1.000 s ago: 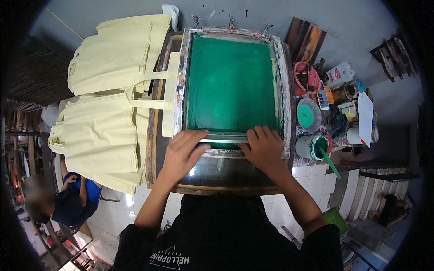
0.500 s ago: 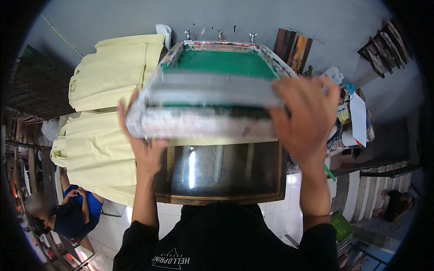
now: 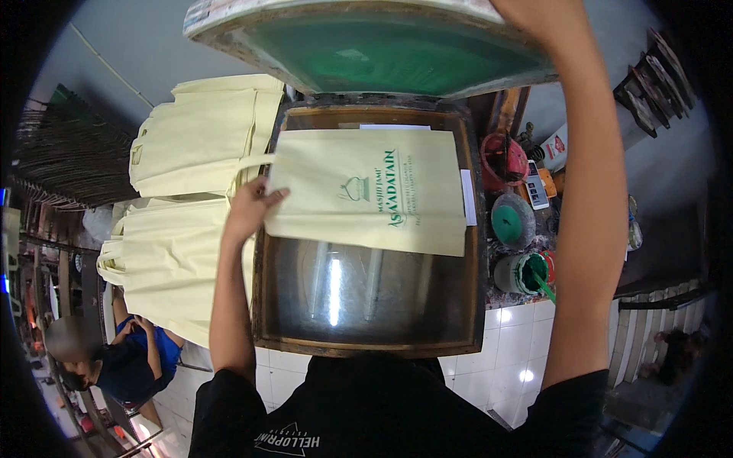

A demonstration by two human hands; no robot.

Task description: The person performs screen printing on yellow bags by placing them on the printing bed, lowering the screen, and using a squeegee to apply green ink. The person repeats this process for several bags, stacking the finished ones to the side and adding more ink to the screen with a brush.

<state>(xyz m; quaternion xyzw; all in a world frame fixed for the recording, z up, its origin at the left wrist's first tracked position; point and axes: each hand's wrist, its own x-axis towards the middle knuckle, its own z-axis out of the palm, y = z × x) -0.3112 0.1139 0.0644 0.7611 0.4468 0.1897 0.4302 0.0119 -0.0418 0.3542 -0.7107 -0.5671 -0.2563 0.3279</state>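
My right hand [image 3: 540,21] grips the right edge of a screen printing frame [image 3: 221,21], which it holds tilted up at the top of the view; the fingertips are cut off or hidden. The frame's green mesh [image 3: 351,57] faces down toward me. Beneath it, a pale yellow tote bag [image 3: 321,225] with green print lies sideways across a glass-topped printing table [image 3: 347,294]. At the bag's handle end, my left hand [image 3: 250,208] is closed on its left edge, thumb on top.
Two stacks of pale yellow bags [image 3: 172,237] stand on the left. At right are a tub of green ink [image 3: 527,275], a bowl [image 3: 513,221], a red container [image 3: 502,156] and a phone [image 3: 537,187]. One person [image 3: 126,359] sits lower left; another [image 3: 676,359] is far right.
The screen frame has swung up and away, uncovering the printed tote bag. My left hand has left the frame and closed on the bag. The grey squeegee is out of sight.
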